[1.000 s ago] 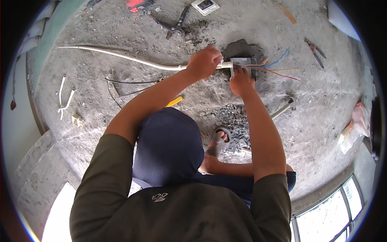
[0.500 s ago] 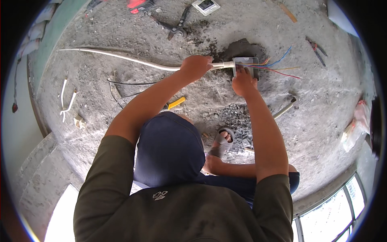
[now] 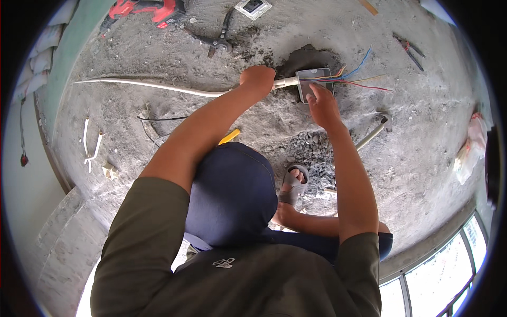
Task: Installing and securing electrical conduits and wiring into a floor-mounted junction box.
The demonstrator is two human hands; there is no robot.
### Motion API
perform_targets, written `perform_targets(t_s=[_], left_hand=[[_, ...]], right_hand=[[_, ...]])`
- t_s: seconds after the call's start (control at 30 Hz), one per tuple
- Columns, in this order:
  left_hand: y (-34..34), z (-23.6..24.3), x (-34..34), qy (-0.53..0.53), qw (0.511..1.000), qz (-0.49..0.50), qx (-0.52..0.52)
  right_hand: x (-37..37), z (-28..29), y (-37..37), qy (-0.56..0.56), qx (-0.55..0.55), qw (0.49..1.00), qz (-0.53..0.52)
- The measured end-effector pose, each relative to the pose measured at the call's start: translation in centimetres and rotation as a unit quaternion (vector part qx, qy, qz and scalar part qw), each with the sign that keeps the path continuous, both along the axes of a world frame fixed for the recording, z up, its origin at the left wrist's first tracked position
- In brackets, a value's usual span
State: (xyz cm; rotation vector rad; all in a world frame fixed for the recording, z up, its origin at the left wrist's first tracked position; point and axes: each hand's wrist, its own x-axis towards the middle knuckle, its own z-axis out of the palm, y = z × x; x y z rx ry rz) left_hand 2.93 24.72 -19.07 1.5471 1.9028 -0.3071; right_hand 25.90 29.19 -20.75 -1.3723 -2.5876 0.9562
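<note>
A long white conduit pipe (image 3: 174, 89) runs across the rough floor to a grey square junction box (image 3: 302, 93). My left hand (image 3: 257, 78) is closed round the pipe's end, just left of the box; its fingertips are partly hidden. Blue, orange, yellowish and red wires (image 3: 362, 66) come through the box and fan out to its right. My right hand (image 3: 323, 106) is at the box's near right side, its thumb and forefinger apart over the opening. I see nothing held in it. Dark damp material (image 3: 309, 59) lies behind the box.
Beyond the pipe lie a red power tool (image 3: 163, 11), large dark pliers (image 3: 222, 42) and a white-framed plate (image 3: 253, 7). Small pliers (image 3: 407, 50) rest at the right, near a pale pipe piece (image 3: 371, 136). Rubble (image 3: 311, 150) surrounds my sandalled foot (image 3: 293, 185).
My right hand has drawn back slightly from inside the box, and its fingers have spread. My left hand stays on the pipe. The whole view has shifted somewhat.
</note>
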Motion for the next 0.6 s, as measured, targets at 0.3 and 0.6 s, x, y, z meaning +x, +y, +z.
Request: perform_targets(t_s=[0.3,0.6], left_hand=[[0.1,0.5,0.0,0.017,0.999,0.005,-0.031],[-0.9,-0.5,-0.4,-0.018,0.998,0.045,0.035]], right_hand=[[-0.1,-0.3,-0.7,0.024,0.047,0.995,-0.079],[-3.2,-0.6,0.1,-0.107,-0.039,0.982,-0.150]])
